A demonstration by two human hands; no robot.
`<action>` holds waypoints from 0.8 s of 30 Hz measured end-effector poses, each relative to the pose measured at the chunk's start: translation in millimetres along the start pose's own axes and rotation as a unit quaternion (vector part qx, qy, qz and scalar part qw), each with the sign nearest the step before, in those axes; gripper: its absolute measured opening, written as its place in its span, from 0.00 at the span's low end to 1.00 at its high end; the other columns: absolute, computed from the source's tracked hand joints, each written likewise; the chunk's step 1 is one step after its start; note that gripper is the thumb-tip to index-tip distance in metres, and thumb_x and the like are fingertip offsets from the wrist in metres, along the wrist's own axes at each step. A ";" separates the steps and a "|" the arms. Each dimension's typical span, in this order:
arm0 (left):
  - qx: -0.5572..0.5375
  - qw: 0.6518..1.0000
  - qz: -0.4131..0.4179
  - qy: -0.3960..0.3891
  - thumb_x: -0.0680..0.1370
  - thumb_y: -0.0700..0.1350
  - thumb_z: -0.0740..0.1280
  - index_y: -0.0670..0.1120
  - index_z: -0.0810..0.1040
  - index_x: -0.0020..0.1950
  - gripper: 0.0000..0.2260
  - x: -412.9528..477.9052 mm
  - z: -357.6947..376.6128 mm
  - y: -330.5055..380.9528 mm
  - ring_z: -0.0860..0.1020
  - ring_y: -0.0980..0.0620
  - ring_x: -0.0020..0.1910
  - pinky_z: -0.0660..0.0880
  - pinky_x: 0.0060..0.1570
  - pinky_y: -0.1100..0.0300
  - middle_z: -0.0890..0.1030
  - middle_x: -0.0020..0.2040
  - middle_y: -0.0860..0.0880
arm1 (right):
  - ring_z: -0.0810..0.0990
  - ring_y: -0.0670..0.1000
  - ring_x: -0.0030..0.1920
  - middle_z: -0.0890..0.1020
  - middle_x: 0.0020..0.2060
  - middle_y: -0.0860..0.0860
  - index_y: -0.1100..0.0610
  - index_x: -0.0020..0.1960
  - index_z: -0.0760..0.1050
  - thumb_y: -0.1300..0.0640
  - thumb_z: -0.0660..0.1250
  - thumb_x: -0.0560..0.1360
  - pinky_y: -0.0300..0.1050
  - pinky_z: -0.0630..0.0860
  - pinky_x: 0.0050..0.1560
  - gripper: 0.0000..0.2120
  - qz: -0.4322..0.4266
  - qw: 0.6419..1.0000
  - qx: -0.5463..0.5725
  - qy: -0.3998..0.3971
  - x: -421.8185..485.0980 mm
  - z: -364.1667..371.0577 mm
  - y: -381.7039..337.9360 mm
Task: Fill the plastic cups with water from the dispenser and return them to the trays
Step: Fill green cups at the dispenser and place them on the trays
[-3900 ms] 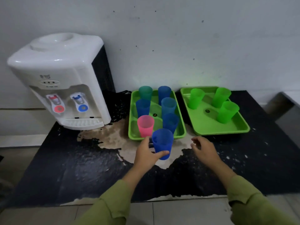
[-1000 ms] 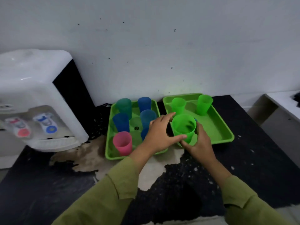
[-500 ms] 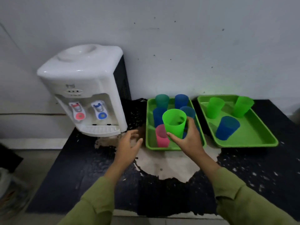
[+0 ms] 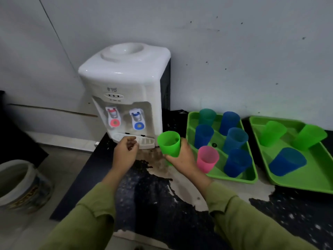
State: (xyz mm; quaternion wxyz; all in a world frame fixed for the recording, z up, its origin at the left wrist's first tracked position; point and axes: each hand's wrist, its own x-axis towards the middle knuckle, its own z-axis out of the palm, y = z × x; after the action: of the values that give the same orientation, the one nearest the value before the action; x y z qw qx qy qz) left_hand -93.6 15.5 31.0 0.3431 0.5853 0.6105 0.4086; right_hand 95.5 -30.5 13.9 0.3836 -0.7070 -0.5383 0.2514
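Note:
My right hand [image 4: 182,157] grips a green cup [image 4: 169,143] from below and holds it upright, just right of the drip grille [image 4: 146,141] of the white water dispenser [image 4: 126,91]. The red tap [image 4: 113,117] and the blue tap [image 4: 137,119] sit above that grille. In front of the grille hovers my left hand [image 4: 125,152], fingers loosely curled, holding nothing. The left green tray [image 4: 246,177] carries several blue cups, a teal cup [image 4: 207,116] and a pink cup [image 4: 207,158]. The right green tray [image 4: 320,184] holds two green cups and one blue cup [image 4: 286,164].
The dispenser and trays stand on a dark speckled mat [image 4: 162,204] with worn pale patches, against a grey wall. A round pot [image 4: 21,186] stands on the floor at the left.
My right hand has carried the green cup left, from over the left tray to beside the dispenser's grille. My left hand has risen toward the grille. The camera has turned left.

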 end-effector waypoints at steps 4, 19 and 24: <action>-0.008 1.000 0.019 0.009 0.75 0.37 0.66 0.40 0.76 0.55 0.09 28.9 -10.6 -0.2 0.77 0.51 0.47 0.72 0.49 0.61 0.79 0.48 0.46 | 0.75 0.57 0.57 0.76 0.56 0.58 0.60 0.60 0.68 0.51 0.76 0.63 0.40 0.66 0.46 0.31 0.043 0.998 -0.018 -0.043 15.7 32.9 -4.9; 0.208 0.942 0.262 0.002 0.71 0.54 0.61 0.44 0.54 0.75 0.36 114.6 -60.4 -47.3 0.51 0.44 0.75 0.50 0.72 0.54 0.53 0.76 0.39 | 0.77 0.56 0.57 0.77 0.56 0.57 0.59 0.62 0.69 0.55 0.77 0.63 0.36 0.71 0.50 0.31 0.129 0.984 0.088 0.082 56.9 143.2 -48.9; 0.218 0.936 0.278 -0.019 0.71 0.51 0.65 0.46 0.53 0.76 0.37 122.2 -64.3 -54.9 0.49 0.47 0.76 0.51 0.71 0.54 0.50 0.76 0.42 | 0.76 0.47 0.55 0.78 0.56 0.51 0.56 0.63 0.68 0.56 0.77 0.64 0.36 0.70 0.53 0.32 0.109 0.983 0.110 0.103 61.8 151.8 -57.5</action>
State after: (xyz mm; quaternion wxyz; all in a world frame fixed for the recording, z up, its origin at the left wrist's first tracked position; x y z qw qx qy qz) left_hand -184.9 131.9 16.5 0.0920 0.7996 0.4910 0.3332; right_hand -35.6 76.9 -23.8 0.4827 -0.7372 -0.3847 0.2749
